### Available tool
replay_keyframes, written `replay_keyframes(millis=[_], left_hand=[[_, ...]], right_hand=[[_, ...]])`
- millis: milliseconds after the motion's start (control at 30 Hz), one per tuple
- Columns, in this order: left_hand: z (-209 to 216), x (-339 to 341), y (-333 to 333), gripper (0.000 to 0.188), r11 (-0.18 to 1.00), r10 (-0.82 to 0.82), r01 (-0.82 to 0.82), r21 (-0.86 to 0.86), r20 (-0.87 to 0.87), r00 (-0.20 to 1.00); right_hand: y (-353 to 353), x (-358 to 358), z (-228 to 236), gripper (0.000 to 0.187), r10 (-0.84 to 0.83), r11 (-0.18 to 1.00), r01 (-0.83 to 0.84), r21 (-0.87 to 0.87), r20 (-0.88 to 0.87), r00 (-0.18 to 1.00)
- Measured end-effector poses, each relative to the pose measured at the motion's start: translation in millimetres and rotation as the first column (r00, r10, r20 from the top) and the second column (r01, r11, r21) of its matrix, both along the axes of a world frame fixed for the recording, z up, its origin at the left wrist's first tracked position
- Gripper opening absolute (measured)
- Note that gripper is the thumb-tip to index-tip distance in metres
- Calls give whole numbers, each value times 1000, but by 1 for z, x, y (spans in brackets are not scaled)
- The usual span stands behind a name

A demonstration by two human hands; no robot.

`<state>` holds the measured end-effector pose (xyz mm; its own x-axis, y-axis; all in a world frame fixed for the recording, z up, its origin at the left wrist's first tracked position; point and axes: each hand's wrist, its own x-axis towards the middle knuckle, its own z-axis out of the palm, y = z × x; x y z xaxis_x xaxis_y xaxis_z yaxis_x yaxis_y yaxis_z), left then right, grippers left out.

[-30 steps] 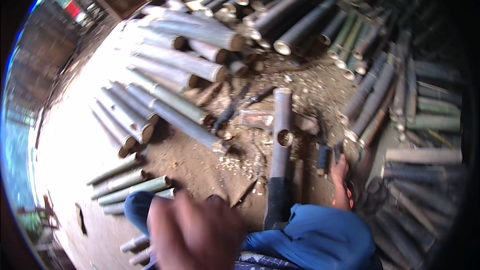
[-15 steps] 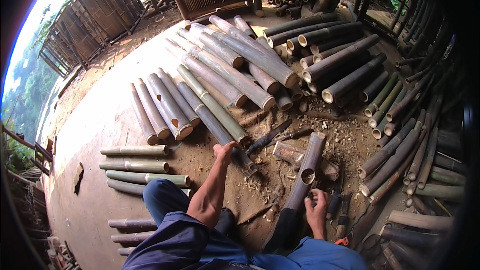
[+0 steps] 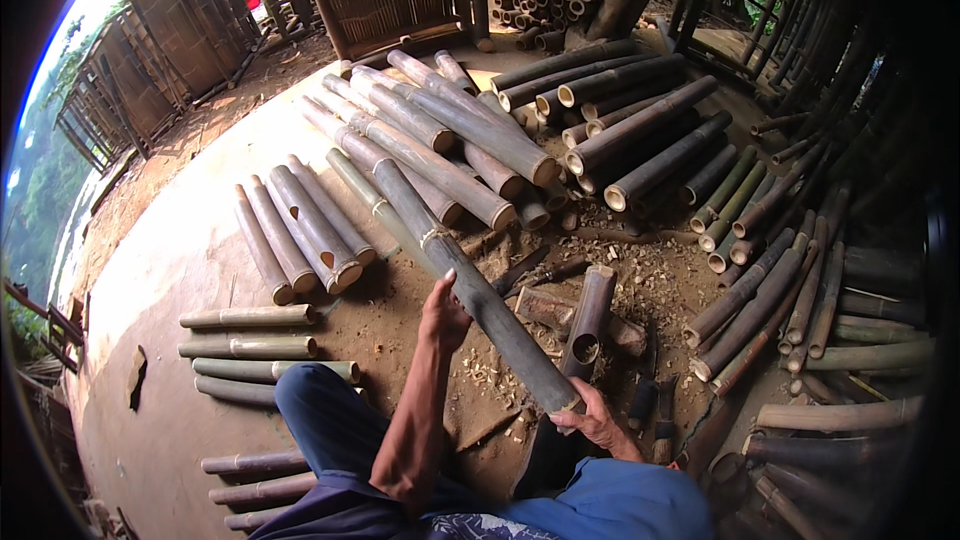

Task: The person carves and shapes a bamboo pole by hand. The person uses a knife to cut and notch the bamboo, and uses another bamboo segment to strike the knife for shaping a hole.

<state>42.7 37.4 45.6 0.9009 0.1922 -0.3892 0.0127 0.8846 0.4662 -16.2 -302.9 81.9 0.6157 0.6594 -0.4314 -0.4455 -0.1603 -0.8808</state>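
Note:
A long dark bamboo tube (image 3: pixel 512 340) is lifted in front of me, slanting from far left to near right. My left hand (image 3: pixel 446 316) grips it near its middle, thumb on top. Around its near end closes my right hand (image 3: pixel 594 420). Beneath that end, a second bamboo tube (image 3: pixel 593 302) with a cut hole leans on a short log (image 3: pixel 545 310), partly hidden by the held one. Right of it lie two dark-handled tools (image 3: pixel 643 402). A dark blade (image 3: pixel 522 268) rests on the ground beyond the held tube.
Piles of dark bamboo tubes (image 3: pixel 440 195) lie ahead, with more (image 3: pixel 745 330) at the right. Tubes with cut holes (image 3: pixel 310 225) and short green tubes (image 3: pixel 250 347) lie at the left. Wood chips (image 3: pixel 630 280) litter the earth floor. A bamboo fence (image 3: pixel 150 60) stands behind.
The dark bamboo tube has been raised off the ground and drawn nearer, its near end swung right. My right hand, empty beside the holed tube before, now holds that end.

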Motion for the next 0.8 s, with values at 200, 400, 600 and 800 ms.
replay_keyframes(millis=[200, 400, 600, 800], left_hand=[[53, 54, -46, 40, 952, -208, 147, 269, 219, 953], [156, 86, -108, 63, 820, -460, 246, 517, 340, 820], [208, 99, -148, 64, 595, -658, 162, 787, 361, 661], [229, 78, -157, 69, 513, -682, 33, 858, 384, 622]], right_hand=[[-21, -21, -11, 72, -187, 979, 200, -40, 216, 958], [-30, 28, -15, 85, -175, 974, 206, -94, 265, 948], [-41, 88, -7, 59, 80, 944, 65, -322, 416, 906], [-34, 91, -5, 51, 111, 926, 95, -366, 503, 857]])
